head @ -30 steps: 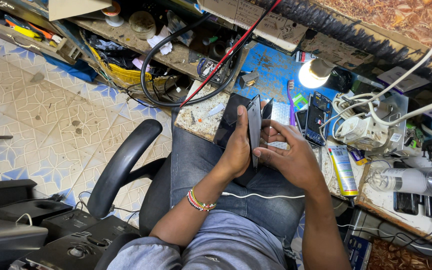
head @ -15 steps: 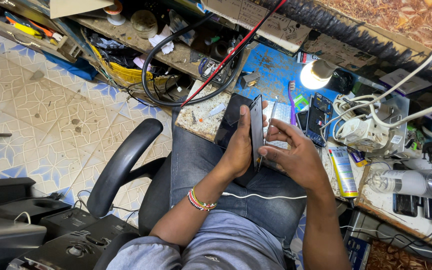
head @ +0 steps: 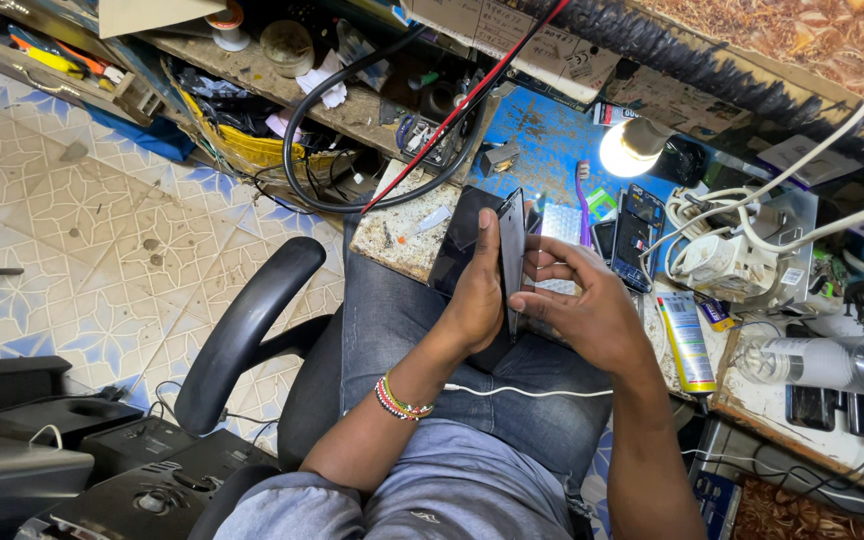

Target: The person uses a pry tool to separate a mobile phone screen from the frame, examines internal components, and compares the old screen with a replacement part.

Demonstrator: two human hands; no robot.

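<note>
A thin dark phone (head: pixel 512 250) stands on edge over my lap, seen side-on. My left hand (head: pixel 477 295) grips it from the left, thumb stretched up along its face. My right hand (head: pixel 577 300) curls against its right side, fingertips touching the edge near the bottom. A beaded bracelet (head: pixel 400 398) sits on my left wrist. Just beyond the phone lies a dark mat (head: pixel 462 235) on the blue workbench (head: pixel 542 130).
A lit lamp bulb (head: pixel 627 150), an opened phone body (head: pixel 637 235), a purple toothbrush (head: pixel 584 205), a glue tube (head: pixel 685 340), a plastic bottle (head: pixel 822 362) and a power strip with cables (head: pixel 722 260) crowd the bench. The black chair armrest (head: pixel 247 330) is at my left.
The phone has turned more fully on edge and risen slightly. My left thumb now stretches up along it, and my right fingers have closed in on its lower edge.
</note>
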